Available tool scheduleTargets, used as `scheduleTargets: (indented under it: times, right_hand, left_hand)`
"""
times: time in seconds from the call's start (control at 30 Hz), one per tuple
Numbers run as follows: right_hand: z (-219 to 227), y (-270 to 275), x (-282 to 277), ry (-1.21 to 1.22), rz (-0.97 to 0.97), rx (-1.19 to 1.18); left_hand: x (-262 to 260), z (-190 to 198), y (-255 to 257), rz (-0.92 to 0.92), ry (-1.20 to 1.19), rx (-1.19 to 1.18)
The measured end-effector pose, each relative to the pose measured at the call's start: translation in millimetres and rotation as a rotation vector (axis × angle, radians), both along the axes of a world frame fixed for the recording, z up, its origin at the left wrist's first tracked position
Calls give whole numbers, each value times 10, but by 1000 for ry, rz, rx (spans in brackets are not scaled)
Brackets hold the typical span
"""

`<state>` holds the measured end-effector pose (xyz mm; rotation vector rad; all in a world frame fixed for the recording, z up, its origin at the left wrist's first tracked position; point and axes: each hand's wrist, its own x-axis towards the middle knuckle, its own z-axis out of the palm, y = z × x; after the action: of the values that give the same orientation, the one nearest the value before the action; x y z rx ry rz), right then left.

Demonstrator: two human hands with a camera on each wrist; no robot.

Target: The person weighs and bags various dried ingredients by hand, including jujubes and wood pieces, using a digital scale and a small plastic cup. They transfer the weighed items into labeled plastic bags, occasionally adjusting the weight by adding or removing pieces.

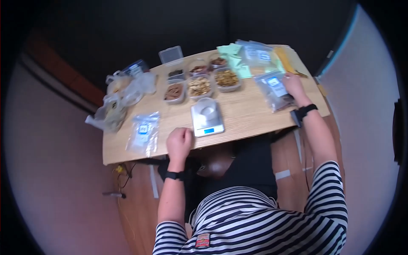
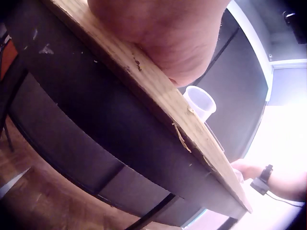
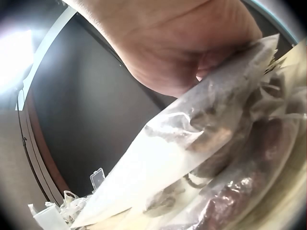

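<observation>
On the right side of the table, my right hand [image 1: 294, 86] grips a clear zip bag [image 1: 274, 94] by its edge. The bag has a white and blue label and dark brown pieces inside; the right wrist view shows the bag [image 3: 192, 143] slanting down from under the hand, fingertips mostly hidden. My left hand [image 1: 179, 143] rests at the table's front edge with its fingers curled and holds nothing. Just right of it stands a kitchen scale [image 1: 208, 127] with a lit display and a round clear plastic cup [image 1: 206, 109] on its pan.
Behind the scale stand several plastic tubs of dried pieces, among them a tub of yellowish pieces [image 1: 226, 78]. A flat labelled zip bag [image 1: 143, 134] lies left, near crumpled plastic bags [image 1: 121, 93]. Green paper sheets [image 1: 231, 53], more zip bags [image 1: 257, 53] and a yellow item [image 1: 284, 59] lie back right.
</observation>
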<state>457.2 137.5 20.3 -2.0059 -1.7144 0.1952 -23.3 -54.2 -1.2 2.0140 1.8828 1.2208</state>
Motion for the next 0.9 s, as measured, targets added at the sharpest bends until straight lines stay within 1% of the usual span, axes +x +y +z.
scheduleTargets:
  times: [0.03,0.07,0.13,0.17,0.2,0.23,0.3,0.33,0.4,0.43,0.5,0.53,0.57,0.63,0.67,0.7,0.73,0.77,0.8,0.83,0.9]
  right_hand:
    - [1,-34,-92,-3,-75,103]
    - [150,-124,-205,-18,-67,80]
    - [424,-382,-450,-31,-64,51]
    - [509,-511,-570,-137,0,111]
    - [530,-627,-667,-244,65,170]
    - [492,-720,-737,-246,57,170]
    - [389,-886,-844,-429,245,290]
    - [358,-957,-888,-431,241,290]
    - [297,-1090,-995,-453,278,446]
    - [285,-1159,-1058,-448,277,448]
    - [297,-1295,-1233,-100,404,398]
    - [317,-1371,-1369,-13,437,450]
    - [241,-1388,-1466,10,464,454]
    - [18,-1393,-1644,219,481,293]
    - [-61,-1407,-1736,255,516,294]
    - [-134,-1412,-1801,269,458,249]
    - [-193,-1402,-1857,278,395,202]
    - [-228,-1396,-1903,304,413,200]
    - [-251,-1404,-1925,235,392,286]
    - [-260,-1422,-1935,162,365,369]
    - [-235,-1448,-1944,171,363,356]
  left_hand:
    - [6,8,-5,8,6,22]
    - [22,21,0,-12,-1,23]
    - [25,40,-17,47,47,-26]
    - [22,35,-16,37,47,-27]
    - [23,27,-15,42,53,-18]
    - [29,21,-10,46,57,-7]
    - [38,16,-9,37,59,8]
    - [37,13,-8,38,57,10]
    - [38,19,-4,39,61,12]
    - [42,17,0,40,63,15]
    - [31,-9,-1,57,76,18]
    - [26,-44,21,35,74,33]
    - [6,-46,24,24,78,47]
    - [-3,-10,16,20,31,18]
    - [-15,16,8,21,-30,-17]
    - [-52,43,2,17,-93,-48]
    - [-119,85,-23,44,-68,-47]
    - [-178,134,-53,130,-33,-74]
    - [-246,171,-79,209,-1,-102]
    - [-367,167,-92,219,17,-108]
    - [-659,142,-108,433,239,77]
